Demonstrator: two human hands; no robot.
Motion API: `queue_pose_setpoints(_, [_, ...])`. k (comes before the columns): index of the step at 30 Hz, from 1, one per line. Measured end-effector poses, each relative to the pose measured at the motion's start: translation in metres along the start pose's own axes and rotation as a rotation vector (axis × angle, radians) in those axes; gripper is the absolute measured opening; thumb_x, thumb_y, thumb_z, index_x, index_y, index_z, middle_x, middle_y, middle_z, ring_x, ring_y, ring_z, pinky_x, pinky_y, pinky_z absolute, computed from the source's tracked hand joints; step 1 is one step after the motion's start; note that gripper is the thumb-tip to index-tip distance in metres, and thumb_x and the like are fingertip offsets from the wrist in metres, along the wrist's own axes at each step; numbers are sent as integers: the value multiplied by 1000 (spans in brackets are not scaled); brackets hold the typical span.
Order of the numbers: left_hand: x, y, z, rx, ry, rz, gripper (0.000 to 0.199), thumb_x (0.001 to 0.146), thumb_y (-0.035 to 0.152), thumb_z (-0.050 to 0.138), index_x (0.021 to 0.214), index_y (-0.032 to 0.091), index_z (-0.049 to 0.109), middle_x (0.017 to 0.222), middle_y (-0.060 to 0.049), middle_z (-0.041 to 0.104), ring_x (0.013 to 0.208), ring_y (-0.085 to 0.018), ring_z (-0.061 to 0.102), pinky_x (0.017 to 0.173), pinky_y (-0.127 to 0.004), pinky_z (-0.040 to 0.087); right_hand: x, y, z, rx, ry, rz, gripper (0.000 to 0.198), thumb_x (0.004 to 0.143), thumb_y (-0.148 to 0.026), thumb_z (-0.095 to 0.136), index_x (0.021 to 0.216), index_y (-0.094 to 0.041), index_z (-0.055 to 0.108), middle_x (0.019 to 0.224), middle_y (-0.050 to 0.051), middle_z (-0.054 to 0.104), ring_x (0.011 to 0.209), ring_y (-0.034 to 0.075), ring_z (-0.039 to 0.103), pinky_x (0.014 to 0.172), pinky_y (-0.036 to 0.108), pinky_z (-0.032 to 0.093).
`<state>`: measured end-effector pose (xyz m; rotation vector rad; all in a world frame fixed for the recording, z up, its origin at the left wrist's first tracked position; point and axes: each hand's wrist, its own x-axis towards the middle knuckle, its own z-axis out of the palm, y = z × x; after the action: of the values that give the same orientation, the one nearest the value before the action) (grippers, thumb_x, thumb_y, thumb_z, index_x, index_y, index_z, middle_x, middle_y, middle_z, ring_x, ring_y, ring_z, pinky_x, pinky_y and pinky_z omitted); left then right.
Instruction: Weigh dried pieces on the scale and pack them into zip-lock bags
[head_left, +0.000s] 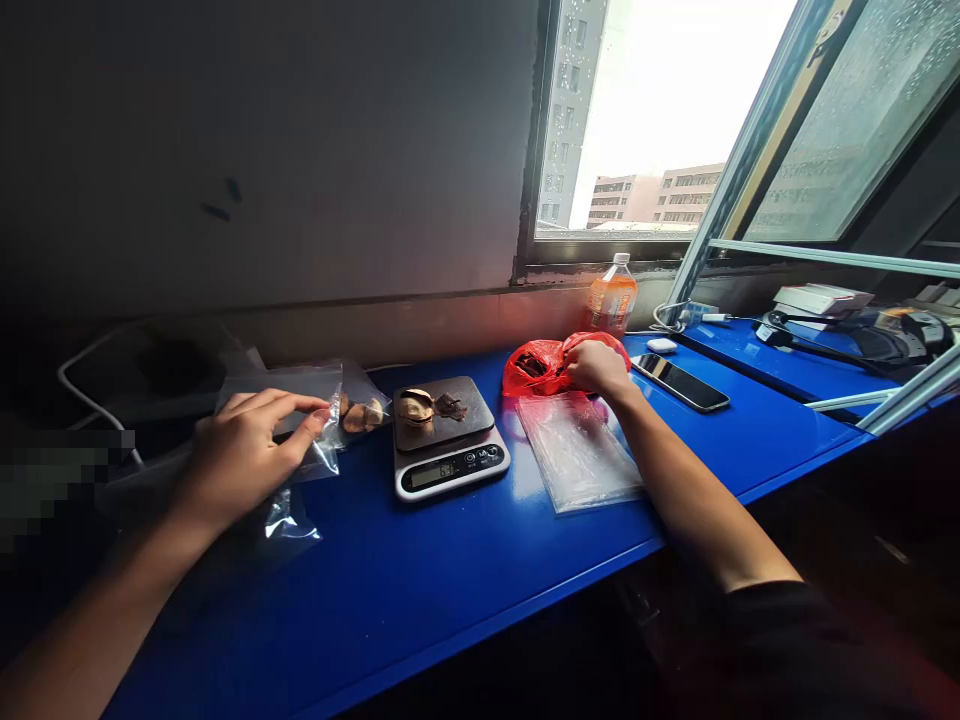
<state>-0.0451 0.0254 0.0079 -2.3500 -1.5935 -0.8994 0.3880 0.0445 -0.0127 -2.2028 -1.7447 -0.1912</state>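
Observation:
My left hand (259, 440) is at the left, thumb and forefinger pinched together at the edge of a clear plastic bag (322, 385). Beside its fingertips, another clear bag holds several brown dried pieces (363, 414). My right hand (598, 367) reaches into a red plastic bag (517, 379) with dark dried bits in it; its fingers look curled, but the fingertips are hidden. Between my hands stands a digital kitchen scale (451, 472) with its display lit. On its plate lie a round, split, pale-brown dried piece (416, 410) and some dark flakes (451, 406).
A stack of clear bags (577, 455) lies in front of the red bag on the blue table (420, 590). An orange drink bottle (611, 298), a phone (681, 382) and a white earbud case (661, 345) are behind and to the right. A metal frame (709, 250) rises at the right.

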Motion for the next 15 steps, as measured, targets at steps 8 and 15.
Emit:
queue_pose_setpoints(8, [-2, -6, -8, -55, 14, -34, 26, 85, 43, 49, 90, 26, 68, 98, -3, 74, 103, -26, 60, 86, -35, 44, 33, 4, 5, -65, 9, -167, 36, 81, -11, 53, 113, -16, 69, 111, 14, 69, 108, 23, 58, 88, 28, 42])
queue_pose_setpoints(15, [-7, 8, -3, -60, 0, 7, 31, 84, 46, 47, 88, 25, 69, 96, -4, 74, 100, -28, 61, 88, -38, 44, 26, 13, 35, -72, 38, -144, 29, 80, -25, 62, 104, -12, 71, 125, 21, 58, 117, 33, 47, 93, 38, 40])
